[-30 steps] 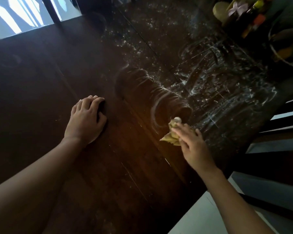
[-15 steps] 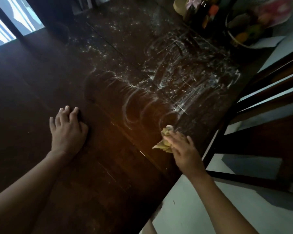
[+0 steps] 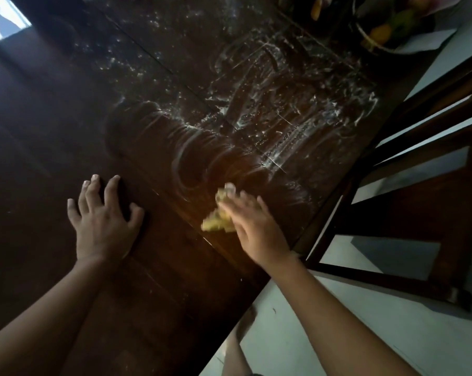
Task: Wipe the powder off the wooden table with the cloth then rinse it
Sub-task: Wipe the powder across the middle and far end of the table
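Observation:
A dark wooden table [image 3: 53,137] fills most of the view. White powder [image 3: 278,109] lies smeared and speckled across its far right half, with curved wipe marks just beyond my hands. My right hand [image 3: 254,229] presses a crumpled yellow cloth [image 3: 218,213] flat against the table near its right edge, fingers fairly straight over the cloth. Most of the cloth is hidden under that hand. My left hand [image 3: 101,223] rests on the bare dark wood to the left, fingers spread, holding nothing.
A dark wooden chair [image 3: 419,185] stands close against the table's right edge on a pale floor [image 3: 351,335]. At the far right corner sits a bowl of fruit [image 3: 387,31] with other small items beside it. A bright window [image 3: 4,20] shows top left.
The view has swung so the table sits further left and the chair shows more. My right hand and cloth stay near the table's right edge. My left hand's fingers have spread.

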